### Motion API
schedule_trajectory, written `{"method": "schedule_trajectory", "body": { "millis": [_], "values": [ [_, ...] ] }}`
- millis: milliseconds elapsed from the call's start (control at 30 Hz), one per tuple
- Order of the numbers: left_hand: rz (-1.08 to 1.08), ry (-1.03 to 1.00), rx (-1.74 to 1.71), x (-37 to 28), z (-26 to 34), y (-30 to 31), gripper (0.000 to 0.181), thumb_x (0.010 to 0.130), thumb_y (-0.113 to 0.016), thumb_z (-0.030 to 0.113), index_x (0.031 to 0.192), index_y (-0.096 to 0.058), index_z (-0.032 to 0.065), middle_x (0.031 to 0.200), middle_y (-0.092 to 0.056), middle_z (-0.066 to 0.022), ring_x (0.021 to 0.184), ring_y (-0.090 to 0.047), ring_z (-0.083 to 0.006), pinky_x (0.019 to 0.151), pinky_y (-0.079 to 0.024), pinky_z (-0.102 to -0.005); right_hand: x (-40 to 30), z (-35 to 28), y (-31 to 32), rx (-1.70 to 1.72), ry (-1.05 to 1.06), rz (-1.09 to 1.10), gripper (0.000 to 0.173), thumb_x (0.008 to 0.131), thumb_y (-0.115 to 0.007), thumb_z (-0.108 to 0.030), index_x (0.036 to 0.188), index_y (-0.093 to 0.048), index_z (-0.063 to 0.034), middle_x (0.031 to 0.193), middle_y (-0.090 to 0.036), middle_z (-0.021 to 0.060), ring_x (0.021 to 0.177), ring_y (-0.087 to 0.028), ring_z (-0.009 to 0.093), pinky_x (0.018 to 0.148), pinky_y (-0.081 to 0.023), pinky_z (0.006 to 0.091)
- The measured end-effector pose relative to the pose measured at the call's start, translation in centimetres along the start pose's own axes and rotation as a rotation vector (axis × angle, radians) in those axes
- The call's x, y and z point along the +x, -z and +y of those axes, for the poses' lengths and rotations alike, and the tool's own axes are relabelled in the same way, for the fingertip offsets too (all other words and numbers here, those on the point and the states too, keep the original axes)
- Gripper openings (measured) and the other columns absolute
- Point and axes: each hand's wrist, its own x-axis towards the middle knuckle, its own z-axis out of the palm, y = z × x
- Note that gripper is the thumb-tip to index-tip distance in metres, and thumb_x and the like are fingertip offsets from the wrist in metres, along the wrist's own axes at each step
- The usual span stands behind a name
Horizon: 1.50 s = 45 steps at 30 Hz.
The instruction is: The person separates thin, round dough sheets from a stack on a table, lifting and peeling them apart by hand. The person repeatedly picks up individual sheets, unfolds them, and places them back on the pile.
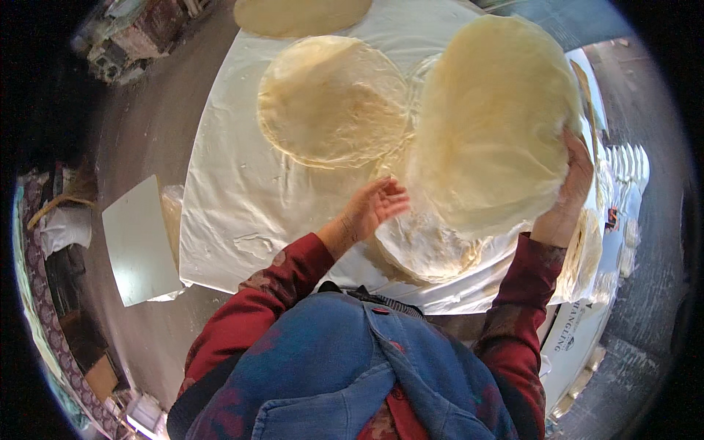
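Observation:
Raised in my right hand (575, 170) is a large, thin, round pale-yellow sheet (495, 115), gripped at its right edge. It looks like a flatbread or dough sheet; the picture does not settle which. Beneath it, partly covered, lies a stack of similar round sheets (423, 245) near the table's front edge. My left hand (379, 203), slightly blurred, hovers at that stack's left side with fingers apart and nothing in them. Farther back sits another round stack (333, 102) of thin sheets. All of these are over a white cloth (231, 181) spread on the table.
A round tan sheet (302, 16) lies at the table's far edge. To the left stands a white panel (143, 242). Along the right are folded sheets (583, 253), clear packages (627, 253) and a white printed box (572, 335). Brick-like blocks (137, 38) sit at the upper left.

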Motion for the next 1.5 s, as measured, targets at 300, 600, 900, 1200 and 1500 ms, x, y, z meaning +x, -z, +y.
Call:
{"method": "schedule_trajectory", "body": {
  "millis": [300,600,900,1200,1500],
  "values": [
    [-0.194,-0.097,-0.101,2.2,-6.9,-4.2,0.072,0.088,-0.049,0.055,0.142,-0.032,0.0103,0.142,-0.039,-0.0115,0.131,-0.036,-0.0299,0.108,-0.027,-0.0479,-7.9,7.7,22.4,-0.098,-0.060,0.445,0.031,0.082,-0.056,-0.007,0.110,-0.058,0.0040,0.101,-0.061,0.0100,0.093,-0.059,0.022,0.088,-0.046,0.0324],
    [0.061,-0.200,0.136,2.5,-10.8,-0.7,0.035,0.096,-0.041,0.026,0.124,-0.054,0.0108,0.121,-0.060,-0.0054,0.110,-0.058,-0.0216,0.099,-0.044,-0.0387,-14.9,17.4,23.8,-1.180,0.439,-0.231,0.055,0.080,-0.067,-0.016,0.129,-0.047,0.0010,0.131,-0.048,0.0219,0.123,-0.044,0.035,0.103,-0.035,0.0431],
    [0.085,-0.251,0.121,2.9,-12.7,-1.7,0.044,0.087,-0.057,0.028,0.126,-0.050,0.0079,0.123,-0.057,-0.0055,0.112,-0.055,-0.0221,0.099,-0.043,-0.0402,-15.1,16.6,15.3,-1.296,0.601,-0.628,0.063,0.070,-0.063,-0.019,0.129,-0.047,-0.0040,0.133,-0.047,0.0176,0.124,-0.043,0.035,0.102,-0.035,0.0451],
    [0.036,-0.075,0.065,3.6,-13.4,-0.9,0.050,0.083,-0.060,0.026,0.128,-0.047,0.0086,0.121,-0.058,-0.0070,0.110,-0.055,-0.0239,0.098,-0.042,-0.0428,-13.2,15.6,17.2,-1.370,0.492,-0.481,0.049,0.073,-0.057,-0.002,0.122,-0.055,-0.0078,0.100,-0.065,0.0160,0.085,-0.065,0.031,0.069,-0.052,0.0372],
    [-0.164,-0.150,0.103,3.0,-12.8,-1.3,0.054,0.079,-0.053,0.018,0.131,-0.044,0.0021,0.124,-0.055,-0.0108,0.117,-0.051,-0.0268,0.103,-0.039,-0.0423,-14.8,14.2,16.5,-1.207,0.632,-0.566,0.043,0.078,-0.055,-0.003,0.121,-0.055,-0.0016,0.115,-0.061,0.0187,0.105,-0.060,0.032,0.086,-0.049,0.0374]
  ]
}}
